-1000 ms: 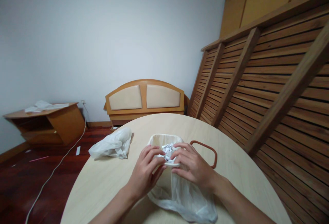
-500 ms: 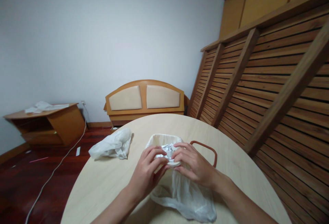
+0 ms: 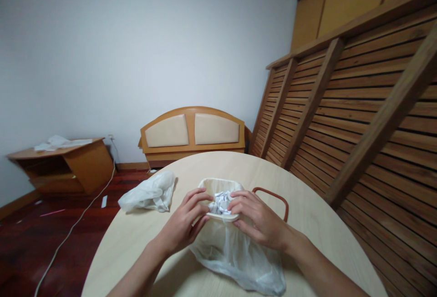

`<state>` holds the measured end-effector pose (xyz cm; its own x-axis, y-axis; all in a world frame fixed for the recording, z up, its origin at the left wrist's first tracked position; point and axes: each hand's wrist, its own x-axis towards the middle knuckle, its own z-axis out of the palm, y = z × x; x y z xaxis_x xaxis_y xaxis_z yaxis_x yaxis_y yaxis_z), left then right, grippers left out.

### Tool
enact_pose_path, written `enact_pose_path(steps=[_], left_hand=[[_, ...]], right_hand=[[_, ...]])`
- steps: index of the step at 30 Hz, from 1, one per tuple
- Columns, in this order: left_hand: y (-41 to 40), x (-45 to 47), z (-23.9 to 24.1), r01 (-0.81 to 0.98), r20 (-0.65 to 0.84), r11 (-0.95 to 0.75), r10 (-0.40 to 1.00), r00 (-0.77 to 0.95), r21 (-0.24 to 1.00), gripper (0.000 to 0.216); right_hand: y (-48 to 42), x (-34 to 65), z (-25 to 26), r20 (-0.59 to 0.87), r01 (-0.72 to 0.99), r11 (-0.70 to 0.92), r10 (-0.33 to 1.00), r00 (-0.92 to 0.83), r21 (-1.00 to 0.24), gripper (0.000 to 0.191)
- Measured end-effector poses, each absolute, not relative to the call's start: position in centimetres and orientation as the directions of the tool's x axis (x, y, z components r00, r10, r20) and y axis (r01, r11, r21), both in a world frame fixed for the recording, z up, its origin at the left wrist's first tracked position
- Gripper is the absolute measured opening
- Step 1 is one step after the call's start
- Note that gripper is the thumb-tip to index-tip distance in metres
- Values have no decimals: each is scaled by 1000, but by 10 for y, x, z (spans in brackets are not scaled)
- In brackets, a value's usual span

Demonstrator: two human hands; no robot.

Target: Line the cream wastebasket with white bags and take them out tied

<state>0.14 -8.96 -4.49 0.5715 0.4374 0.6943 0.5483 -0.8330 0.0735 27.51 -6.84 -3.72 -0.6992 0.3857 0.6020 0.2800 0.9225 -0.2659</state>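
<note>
Table (image 3: 136, 242): one bin (image 3: 220, 182), two bags (image 3: 239, 260)

A single head-worn camera looked forward and down across the desk (image 3: 143, 242). The left hand (image 3: 180, 224) and right hand (image 3: 259, 222), at the bin (image 3: 218, 182), sat close and low in frame. The wall (image 3: 136, 51) stood far ahead, with a slatted panel (image 3: 358, 119) at right.

The plastic bag (image 3: 239, 256) hides the bin's (image 3: 218, 182) near wall; paper's (image 3: 221, 199) print unreadable.

Crumpled paper (image 3: 221, 200) perhaps bears print; nothing legible.
</note>
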Motion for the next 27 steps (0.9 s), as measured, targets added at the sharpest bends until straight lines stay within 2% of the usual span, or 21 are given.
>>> enact_pose_path(steps=[7, 9, 11, 14, 19, 27], left_hand=[[-89, -5, -43, 470, 726, -877, 388, 568, 102, 30], [-89, -8, -41, 471, 746, -871, 405, 529, 138, 33], [-89, -10, -40, 483, 762, -859, 424, 490, 168, 23], [-88, -8, -38, 476, 784, -860, 421, 456, 185, 8], [-88, 8, -37, 424, 806, -883, 394, 442, 199, 6], [-93, 21, -46, 497, 795, -857, 396, 460, 139, 10]], right_hand=[[-75, 270, -36, 647, 286, 929, 370, -667, -236, 27], [-78, 266, -37, 672, 317, 924, 375, -639, -214, 22], [-81, 261, -39, 690, 350, 914, 390, -610, -207, 13], [-82, 256, -42, 705, 368, 906, 399, -586, -207, 9], [-83, 250, -42, 708, 386, 896, 419, -569, -220, 8], [-83, 247, -45, 723, 383, 898, 411, -556, -216, 8]])
